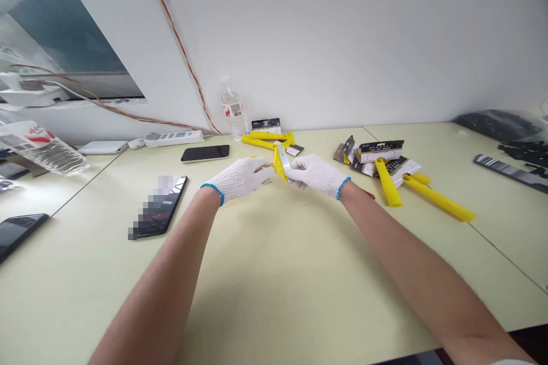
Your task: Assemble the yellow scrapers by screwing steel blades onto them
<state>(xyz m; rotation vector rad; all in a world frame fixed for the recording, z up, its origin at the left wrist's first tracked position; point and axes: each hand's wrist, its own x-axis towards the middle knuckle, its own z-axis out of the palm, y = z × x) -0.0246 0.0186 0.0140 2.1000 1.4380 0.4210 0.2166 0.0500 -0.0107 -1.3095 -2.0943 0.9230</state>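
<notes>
I have both white-gloved hands together above the pale worktop (274, 285), centred between its sides and nearer its back edge than its front. My left hand (242, 177) is closed on a yellow tool (279, 170), thumb and fingers at its head; most of its handle is hidden. My right hand (319, 175) pinches the lower end of a shiny metal strip (283, 157), which lies slantwise against that yellow head.

Just beyond, by the worktop's back edge, two yellow handles (261, 141) lie near a black-and-white card (266, 125). A clear bottle (233, 111) stands upright to their left, close to the wall (363, 40).

To the right, between the middle and the right edge, I see a loose heap of printed packs (381, 152) with yellow handles (440, 199) pointing toward the front edge. Toward the back right corner sits a dark plastic bag (488, 125).

Left of my hands lie a phone (205, 153) and, nearer the front edge, another dark phone (169, 208), partly blurred out. A power strip (175, 137) lies along the back edge.
</notes>
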